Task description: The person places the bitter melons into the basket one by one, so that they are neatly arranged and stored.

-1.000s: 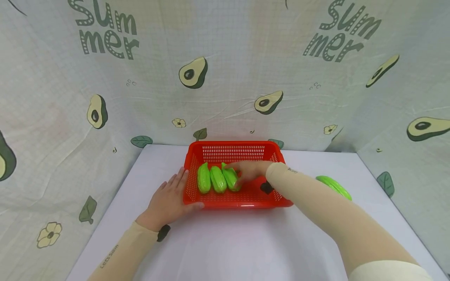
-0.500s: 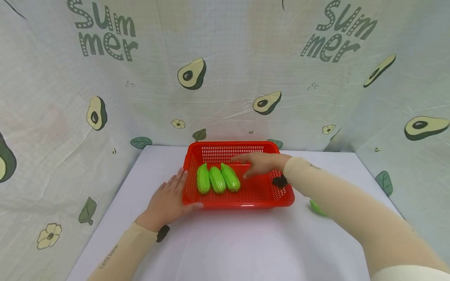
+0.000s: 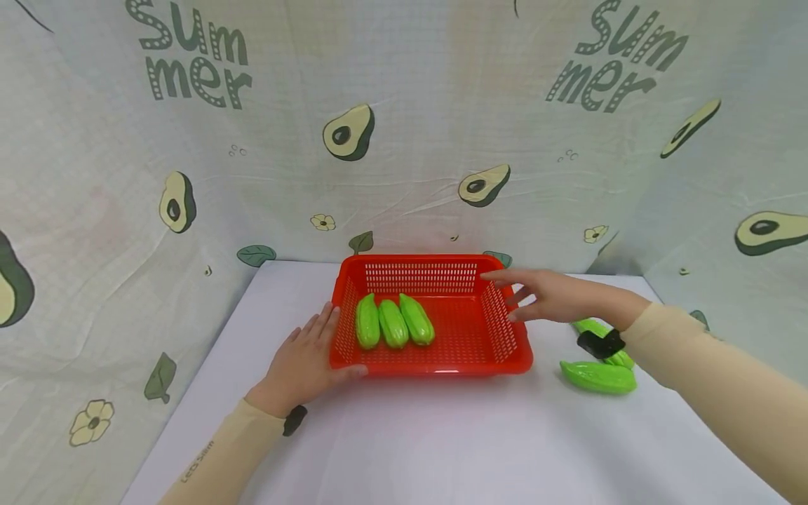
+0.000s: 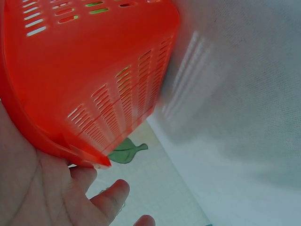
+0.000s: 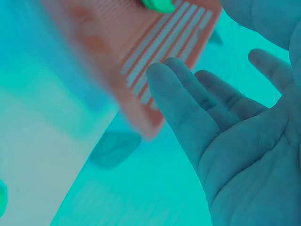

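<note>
On the pale counter [image 3: 410, 435], the left grip [image 3: 303, 361] lies flat against the left end of a shiny red plastic basket [image 3: 435, 369] with slotted walls, fingers straight, grasping nothing. Just nearer than the right grip [image 3: 546, 298] lie two ridged gourds [image 3: 598, 378]; that grip hangs empty, fingers loosely spread. To its left, inside the basket, sit three glossy, tapered gourds [image 3: 394, 325]. Beyond both grips hangs creased avocado-print cloth [image 3: 404, 119]. Half a second ago the right grip hovered beside the three; it has drawn rightward, uncovering the counter's pair.

Head view: bright, diffuse | red perforated rectangular plastic basket [image 3: 410, 369]: near-rim glare | left-wrist view: soft shadow | right-wrist view: cyan cast, basket blurred
</note>
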